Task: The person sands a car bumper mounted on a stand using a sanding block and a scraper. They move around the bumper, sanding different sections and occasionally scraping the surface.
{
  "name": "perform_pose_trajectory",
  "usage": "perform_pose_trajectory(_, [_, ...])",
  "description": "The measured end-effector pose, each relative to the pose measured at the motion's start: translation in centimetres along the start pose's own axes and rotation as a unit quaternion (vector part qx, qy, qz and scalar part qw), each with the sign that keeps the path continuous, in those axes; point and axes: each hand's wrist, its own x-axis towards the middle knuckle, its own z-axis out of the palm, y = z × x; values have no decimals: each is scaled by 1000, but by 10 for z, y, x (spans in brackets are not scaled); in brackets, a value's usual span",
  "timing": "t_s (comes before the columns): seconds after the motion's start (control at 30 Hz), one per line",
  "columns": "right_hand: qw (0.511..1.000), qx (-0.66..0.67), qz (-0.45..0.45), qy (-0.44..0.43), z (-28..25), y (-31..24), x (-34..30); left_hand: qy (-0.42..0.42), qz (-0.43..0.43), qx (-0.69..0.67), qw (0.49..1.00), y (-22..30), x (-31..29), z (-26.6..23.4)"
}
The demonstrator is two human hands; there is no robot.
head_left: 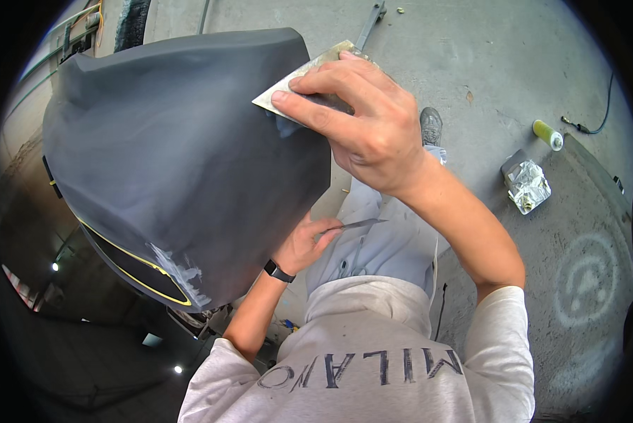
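My right hand (362,123) presses a thin metal spreader blade (299,77) flat against the upper right edge of a large dark grey car body panel (175,155). A small patch of pale filler shows under the blade. Lower down, my left hand (303,243) holds a second thin metal spreader (358,225) level, just below the panel's right edge. A black band sits on that wrist. White filler smears (182,271) mark the panel's lower edge, beside a yellow-outlined opening.
Concrete floor (471,56) surrounds me. A crumpled foil packet (526,185) and a yellow-green tube (547,134) lie on it to the right, with a black cable (598,120) beyond. A metal bar (371,25) lies at the top. My grey shoe (431,125) shows below my right hand.
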Motion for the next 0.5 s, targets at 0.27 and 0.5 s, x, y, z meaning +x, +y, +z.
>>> perform_pose_trajectory(0.27, [999, 22, 37, -16, 8, -11, -31, -14, 19, 5, 1000, 2, -2, 0])
perform_pose_trajectory(0.5, [996, 52, 67, -17, 11, -24, -56, 10, 55, 11, 998, -1, 1, -2])
